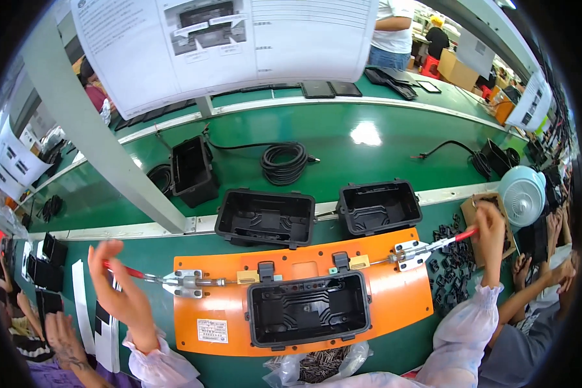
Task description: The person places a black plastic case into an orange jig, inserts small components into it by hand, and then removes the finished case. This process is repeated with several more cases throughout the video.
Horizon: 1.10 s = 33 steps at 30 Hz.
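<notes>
An orange fixture board (pixel 220 317) lies before me, with a black plastic box (pixel 310 310) on it, its open side up. Toggle clamps sit at both ends, their rods pointing inward to yellow blocks by two black latches (pixel 266 271) on the box's far edge. My left hand (pixel 121 288) is curled loosely at the red handle of the left toggle clamp (pixel 186 282); its fingers partly cover the handle. On the other side, my right hand (pixel 490 229) has its fingers closed round the red handle end (pixel 465 235) of the right toggle clamp (pixel 410 255).
Two black boxes (pixel 265 216) stand behind the board. Another box (pixel 193 171) and a coiled black cable (pixel 284 163) lie on the green line beyond. Right: small black parts (pixel 449 268), a carton, a pale blue fan (pixel 522 197). In front: a bag of screws (pixel 320 365). Co-workers sit either side.
</notes>
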Available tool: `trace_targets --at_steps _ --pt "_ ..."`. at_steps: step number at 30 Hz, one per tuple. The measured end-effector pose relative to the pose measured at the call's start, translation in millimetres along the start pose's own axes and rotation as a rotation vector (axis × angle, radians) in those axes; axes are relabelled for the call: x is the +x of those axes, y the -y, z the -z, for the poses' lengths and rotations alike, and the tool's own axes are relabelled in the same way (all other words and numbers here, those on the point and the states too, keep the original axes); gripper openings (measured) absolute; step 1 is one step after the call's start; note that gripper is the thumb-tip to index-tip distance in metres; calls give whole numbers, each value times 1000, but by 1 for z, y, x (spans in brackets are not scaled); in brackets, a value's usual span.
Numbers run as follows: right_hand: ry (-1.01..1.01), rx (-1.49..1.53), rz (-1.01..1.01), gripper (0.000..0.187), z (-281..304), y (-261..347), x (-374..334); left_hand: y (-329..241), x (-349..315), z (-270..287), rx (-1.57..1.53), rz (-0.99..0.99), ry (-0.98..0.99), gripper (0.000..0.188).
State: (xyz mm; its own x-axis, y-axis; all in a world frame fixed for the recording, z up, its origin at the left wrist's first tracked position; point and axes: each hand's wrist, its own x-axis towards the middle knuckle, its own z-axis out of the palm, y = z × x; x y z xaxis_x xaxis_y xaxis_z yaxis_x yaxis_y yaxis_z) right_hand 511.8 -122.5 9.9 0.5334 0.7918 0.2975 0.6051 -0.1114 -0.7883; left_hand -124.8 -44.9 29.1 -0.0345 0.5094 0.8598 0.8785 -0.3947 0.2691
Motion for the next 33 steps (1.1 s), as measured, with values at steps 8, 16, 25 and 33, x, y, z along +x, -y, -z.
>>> trace_targets --at_steps 8,16,25,33 --pt "-68 -433 251 21 -24 0 -7 110 -30 39 242 551 448 33" --pt "612 34 1071 37 -136 165 -128 -7 26 -33 135 -42 382 30" --pt "933 -100 1047 32 -155 175 -168 52 62 -186 361 -208 1028 41" --pt "560 -64 1163 34 -157 168 -184 29 76 -164 166 -154 666 19"
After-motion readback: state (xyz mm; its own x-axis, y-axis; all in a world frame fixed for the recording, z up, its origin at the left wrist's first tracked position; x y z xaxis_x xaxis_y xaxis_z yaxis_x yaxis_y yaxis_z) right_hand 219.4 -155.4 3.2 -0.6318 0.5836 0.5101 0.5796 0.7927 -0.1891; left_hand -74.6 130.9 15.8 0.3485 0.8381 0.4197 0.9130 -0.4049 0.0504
